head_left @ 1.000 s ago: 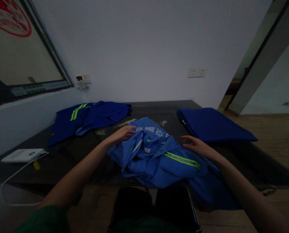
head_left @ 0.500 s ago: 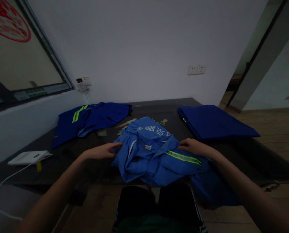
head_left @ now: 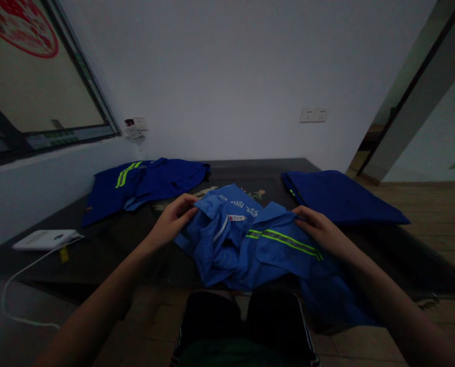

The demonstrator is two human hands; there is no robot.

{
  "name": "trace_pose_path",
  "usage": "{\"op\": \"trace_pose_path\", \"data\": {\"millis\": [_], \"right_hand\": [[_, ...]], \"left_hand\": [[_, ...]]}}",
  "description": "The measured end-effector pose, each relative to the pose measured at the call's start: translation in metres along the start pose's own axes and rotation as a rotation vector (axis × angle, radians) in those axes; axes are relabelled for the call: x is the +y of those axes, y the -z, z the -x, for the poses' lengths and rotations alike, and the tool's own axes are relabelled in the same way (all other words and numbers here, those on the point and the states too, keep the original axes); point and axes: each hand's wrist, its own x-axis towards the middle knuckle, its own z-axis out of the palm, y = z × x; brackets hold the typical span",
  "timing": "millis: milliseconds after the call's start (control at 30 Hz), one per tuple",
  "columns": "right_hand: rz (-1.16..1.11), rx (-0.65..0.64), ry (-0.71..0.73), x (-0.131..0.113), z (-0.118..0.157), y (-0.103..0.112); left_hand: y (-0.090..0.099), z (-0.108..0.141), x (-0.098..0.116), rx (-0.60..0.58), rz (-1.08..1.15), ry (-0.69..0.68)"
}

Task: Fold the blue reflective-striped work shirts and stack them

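A light blue jacket (head_left: 246, 250) with white lettering, a small label and a yellow-green reflective stripe lies crumpled at the near edge of the dark table (head_left: 151, 265). My left hand (head_left: 178, 216) pinches its upper left edge, by the collar. At the right shoulder, above the stripe, my right hand (head_left: 314, 224) has its fingers closed on the cloth. Part of the jacket hangs over the table's edge under my right forearm.
A darker blue garment (head_left: 146, 183) with reflective stripes lies at the back left, a folded blue one (head_left: 342, 196) on the right. A white device (head_left: 44, 239) with a cable sits at the left. Behind stands a wall with sockets (head_left: 313, 115).
Both hands have moved up, taking hold of the jacket's edges and lifting them a little. The collar is more spread, and more of the reflective stripe shows.
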Motion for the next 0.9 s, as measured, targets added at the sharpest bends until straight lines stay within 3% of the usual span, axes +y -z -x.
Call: {"op": "trace_pose_path", "data": {"millis": [100, 200, 267, 333, 467, 567, 733, 800, 900], "right_hand": [[-0.002, -0.030, 0.027, -0.004, 0.011, -0.005], [0.050, -0.131, 0.003, 0.008, 0.024, -0.009], [0.074, -0.206, -0.053, 0.019, 0.033, -0.010], [0.062, -0.231, -0.117, 0.030, 0.040, -0.009], [-0.019, -0.076, -0.185, 0.041, 0.041, -0.005], [-0.066, -0.016, -0.219, 0.046, 0.027, -0.003], [-0.181, -0.187, -0.337, 0.048, 0.002, -0.008], [-0.110, -0.256, -0.306, 0.046, -0.001, -0.014], [0.110, -0.232, -0.202, 0.047, 0.000, -0.027]], "left_hand": [[-0.025, -0.004, 0.004, -0.020, -0.049, -0.075], [-0.047, -0.006, -0.010, -0.152, -0.120, -0.050], [-0.053, -0.004, -0.023, -0.197, -0.167, -0.016], [-0.049, 0.000, -0.030, -0.205, -0.224, -0.001], [-0.027, 0.014, -0.025, -0.150, -0.282, -0.044], [-0.016, 0.025, -0.019, -0.203, -0.303, -0.072], [-0.021, 0.038, -0.025, -0.321, -0.294, -0.044], [-0.026, 0.040, -0.032, -0.317, -0.276, -0.009], [-0.028, 0.040, -0.044, -0.261, -0.255, 0.005]]}}
